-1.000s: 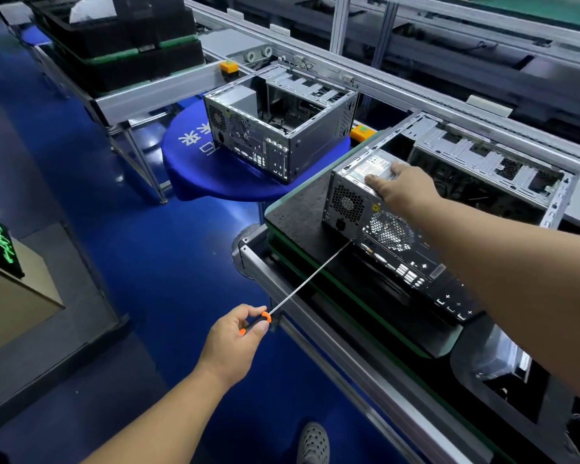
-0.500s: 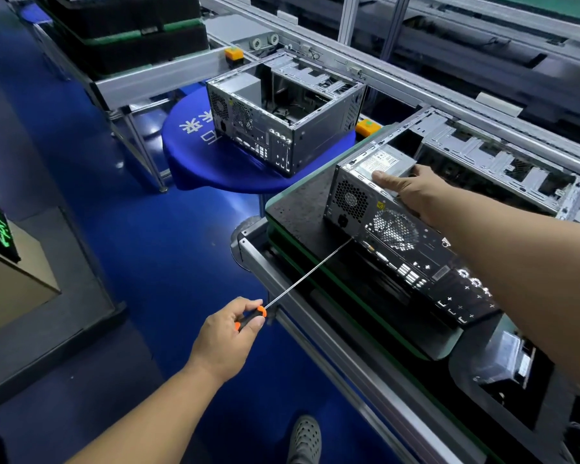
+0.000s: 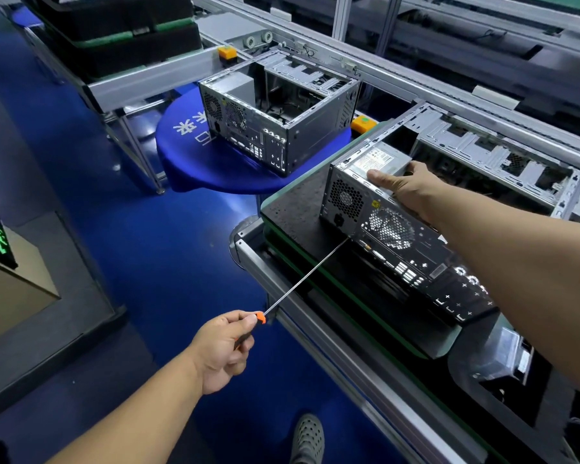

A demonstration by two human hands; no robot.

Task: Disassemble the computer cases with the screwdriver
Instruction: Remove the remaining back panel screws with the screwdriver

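Fingers of left hand (image 3: 223, 351) pinch screwdriver (image 3: 307, 279); right hand (image 3: 411, 189) grips case (image 3: 399, 236).

The right hand (image 3: 412, 189) has slid back along the near computer case (image 3: 392, 236).

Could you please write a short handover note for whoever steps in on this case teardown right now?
Left hand grips the screwdriver, tip at the back panel of the near computer case.
Right hand holds the power supply at that case's top edge.
Second case sits open on the blue round table.
Done: side panels off.
Left: rear screws, power supply out.
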